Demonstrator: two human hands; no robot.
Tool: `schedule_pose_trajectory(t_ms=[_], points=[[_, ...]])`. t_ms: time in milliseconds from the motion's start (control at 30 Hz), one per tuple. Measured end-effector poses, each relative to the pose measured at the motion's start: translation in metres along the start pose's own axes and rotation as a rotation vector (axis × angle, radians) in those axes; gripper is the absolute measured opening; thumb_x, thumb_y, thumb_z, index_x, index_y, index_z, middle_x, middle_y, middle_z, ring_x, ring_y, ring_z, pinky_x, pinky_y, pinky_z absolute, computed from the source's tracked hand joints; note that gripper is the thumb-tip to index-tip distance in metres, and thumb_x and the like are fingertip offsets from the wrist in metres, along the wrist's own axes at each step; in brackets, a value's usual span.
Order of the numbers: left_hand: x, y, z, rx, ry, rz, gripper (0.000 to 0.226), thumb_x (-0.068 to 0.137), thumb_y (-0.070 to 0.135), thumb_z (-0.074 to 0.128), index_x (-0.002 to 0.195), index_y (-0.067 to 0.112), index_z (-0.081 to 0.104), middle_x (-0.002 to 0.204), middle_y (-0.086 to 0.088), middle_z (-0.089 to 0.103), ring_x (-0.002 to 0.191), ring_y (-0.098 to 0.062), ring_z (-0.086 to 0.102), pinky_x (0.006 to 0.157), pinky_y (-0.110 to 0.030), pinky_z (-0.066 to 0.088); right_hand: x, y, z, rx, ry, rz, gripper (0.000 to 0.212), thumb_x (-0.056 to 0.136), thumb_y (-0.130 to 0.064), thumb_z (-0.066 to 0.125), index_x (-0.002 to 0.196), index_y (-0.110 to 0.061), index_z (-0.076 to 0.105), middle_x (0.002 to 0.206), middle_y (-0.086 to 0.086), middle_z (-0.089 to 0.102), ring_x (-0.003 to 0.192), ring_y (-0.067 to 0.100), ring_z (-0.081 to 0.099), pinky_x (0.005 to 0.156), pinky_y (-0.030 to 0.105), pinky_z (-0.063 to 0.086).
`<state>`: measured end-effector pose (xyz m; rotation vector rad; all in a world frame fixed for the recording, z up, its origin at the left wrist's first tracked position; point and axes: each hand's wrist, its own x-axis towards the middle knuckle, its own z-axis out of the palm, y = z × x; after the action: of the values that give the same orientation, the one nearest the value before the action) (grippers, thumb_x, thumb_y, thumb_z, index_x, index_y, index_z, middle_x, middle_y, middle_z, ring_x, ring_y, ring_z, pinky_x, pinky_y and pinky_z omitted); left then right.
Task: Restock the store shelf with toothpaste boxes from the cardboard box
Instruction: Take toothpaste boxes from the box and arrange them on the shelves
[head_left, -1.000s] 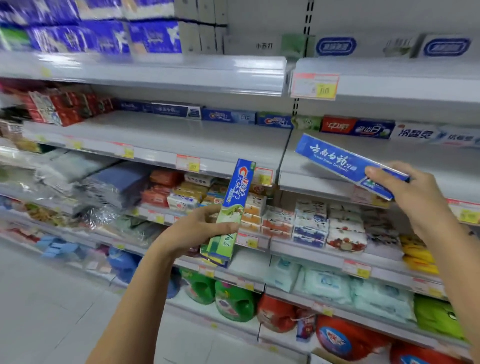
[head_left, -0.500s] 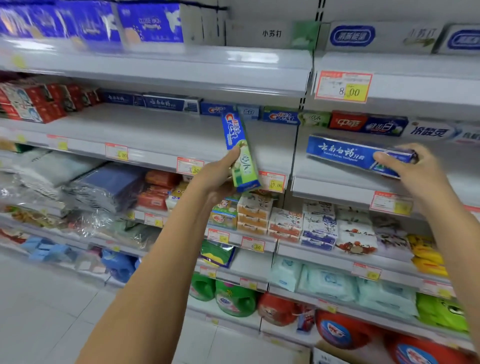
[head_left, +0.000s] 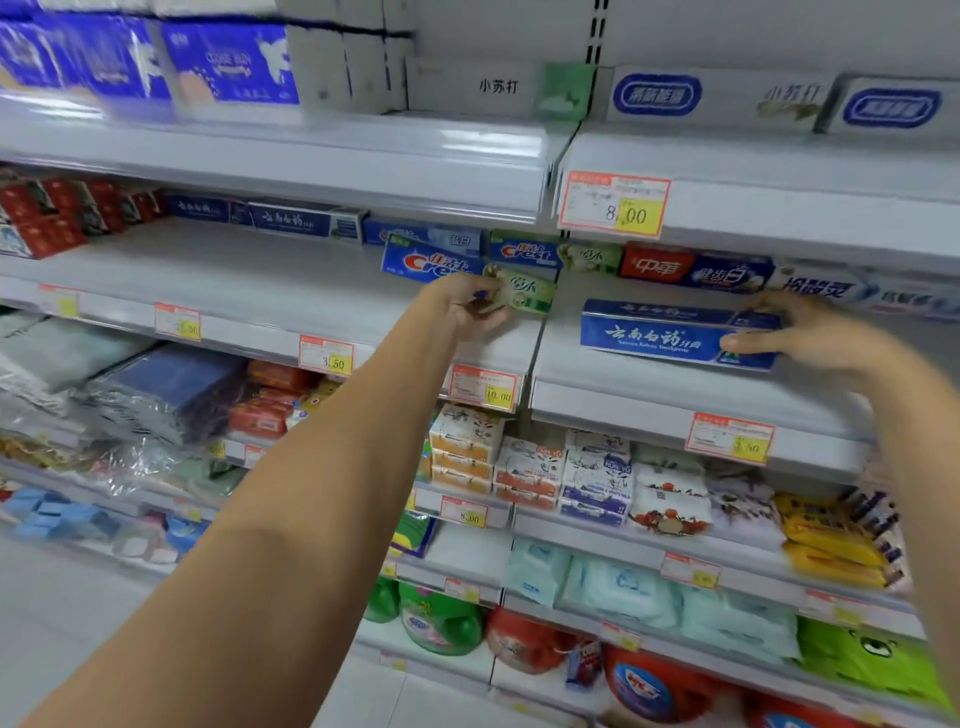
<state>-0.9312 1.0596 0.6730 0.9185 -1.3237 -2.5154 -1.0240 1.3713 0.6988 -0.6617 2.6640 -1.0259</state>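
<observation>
The left hand (head_left: 475, 309) grasped a blue-and-green Crest toothpaste box (head_left: 434, 264) at its lower edge, fingers curled. The box lay lengthwise and slightly tilted at the right end of the left shelf section (head_left: 234, 270), just in front of the back row of toothpaste boxes (head_left: 691, 270). Whether it touched the shelf could not be confirmed. The right hand (head_left: 815, 332) gripped the right end of a dark blue Yunnan Baiyao toothpaste box (head_left: 660, 335), thumb on its front face. That box lay lengthwise on the adjoining right shelf section (head_left: 675, 389). A price tag (head_left: 613, 205) reading 8.00 hung above.
</observation>
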Motion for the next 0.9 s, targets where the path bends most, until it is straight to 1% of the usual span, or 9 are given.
schedule_pose_trajectory(t_ms=[167, 233, 300, 333, 467, 600, 667, 767, 900], points=[[-0.002, -0.012, 0.020, -0.318, -0.050, -0.069, 0.062, 0.071, 0.026, 0.082, 0.119, 0.001, 0.051, 0.112, -0.028, 0.060, 0.106, -0.049, 0.056, 0.082, -0.060, 0.052, 0.008, 0.013, -0.001, -0.026, -0.121, 0.017, 0.121, 0.017, -0.079, 0.076, 0.121, -0.023, 0.049, 0.108, -0.003, 0.061, 0.097, 0.018, 0.057, 0.089, 0.031, 0.042], [-0.001, -0.009, 0.022, -0.314, -0.078, -0.028, 0.069, 0.070, 0.042, 0.079, 0.118, 0.001, 0.049, 0.108, -0.028, 0.059, 0.103, -0.049, 0.055, 0.078, -0.061, 0.052, 0.012, 0.010, 0.002, -0.028, -0.149, 0.003, 0.100, 0.039, -0.068, 0.083, 0.122, -0.021, 0.051, 0.112, 0.002, 0.061, 0.097, 0.019, 0.057, 0.088, 0.031, 0.042], [0.004, -0.001, 0.019, -0.265, -0.055, 0.029, 0.066, 0.073, 0.047, 0.075, 0.115, 0.002, 0.049, 0.105, -0.025, 0.061, 0.097, -0.046, 0.059, 0.076, -0.060, 0.053, 0.017, 0.008, 0.005, -0.045, -0.153, -0.010, 0.056, 0.075, -0.031, 0.077, 0.123, -0.017, 0.052, 0.119, 0.008, 0.059, 0.099, 0.020, 0.054, 0.085, 0.028, 0.040], [0.006, 0.004, 0.016, -0.201, -0.032, 0.064, 0.059, 0.076, 0.045, 0.073, 0.111, 0.003, 0.051, 0.103, -0.021, 0.063, 0.094, -0.040, 0.062, 0.079, -0.056, 0.054, 0.020, 0.007, 0.007, -0.068, -0.150, -0.027, 0.048, 0.081, -0.022, 0.073, 0.124, -0.015, 0.052, 0.118, 0.006, 0.058, 0.099, 0.020, 0.053, 0.084, 0.027, 0.039], [0.016, 0.012, 0.007, 0.091, 0.104, 0.142, 0.023, 0.087, 0.025, 0.066, 0.087, 0.006, 0.054, 0.070, -0.008, 0.065, 0.067, -0.019, 0.061, 0.074, -0.032, 0.055, 0.033, -0.002, 0.019, -0.095, -0.160, -0.055, 0.054, 0.082, -0.022, 0.071, 0.130, -0.015, 0.049, 0.120, 0.003, 0.055, 0.106, 0.019, 0.052, 0.084, 0.027, 0.039], [0.025, 0.004, 0.002, 0.259, 0.165, 0.194, 0.035, 0.086, 0.019, 0.067, 0.116, 0.008, 0.052, 0.079, -0.008, 0.065, 0.065, -0.020, 0.064, 0.056, -0.032, 0.058, 0.038, -0.005, 0.030, -0.082, -0.168, -0.088, 0.055, 0.083, -0.021, 0.070, 0.132, -0.014, 0.047, 0.119, 0.003, 0.054, 0.103, 0.018, 0.053, 0.071, 0.021, 0.043], [0.024, 0.002, 0.000, 0.515, 0.191, 0.205, 0.032, 0.090, 0.034, 0.062, 0.107, 0.011, 0.049, 0.077, -0.006, 0.062, 0.059, -0.017, 0.060, 0.045, -0.025, 0.052, 0.038, -0.001, 0.032, -0.066, -0.142, -0.106, 0.055, 0.083, -0.022, 0.070, 0.132, -0.015, 0.047, 0.120, 0.005, 0.056, 0.101, 0.019, 0.055, 0.073, 0.024, 0.044], [0.021, 0.008, -0.004, 1.171, 0.279, 0.287, 0.043, 0.089, 0.056, 0.052, 0.092, 0.013, 0.050, 0.073, -0.004, 0.055, 0.057, -0.014, 0.050, 0.051, -0.023, 0.042, 0.035, 0.005, 0.037, -0.078, -0.076, -0.151, 0.052, 0.085, -0.022, 0.068, 0.132, -0.015, 0.048, 0.120, 0.005, 0.056, 0.100, 0.018, 0.054, 0.075, 0.024, 0.043], [0.015, 0.019, 0.000, 1.768, 0.454, 0.710, 0.045, 0.089, 0.048, 0.057, 0.105, 0.006, 0.056, 0.094, -0.012, 0.056, 0.079, -0.023, 0.054, 0.066, -0.031, 0.042, 0.033, 0.012, 0.046, -0.005, 0.002, -0.203, 0.052, 0.086, -0.016, 0.067, 0.134, -0.013, 0.048, 0.114, 0.002, 0.054, 0.097, 0.015, 0.053, 0.060, 0.004, 0.041]])
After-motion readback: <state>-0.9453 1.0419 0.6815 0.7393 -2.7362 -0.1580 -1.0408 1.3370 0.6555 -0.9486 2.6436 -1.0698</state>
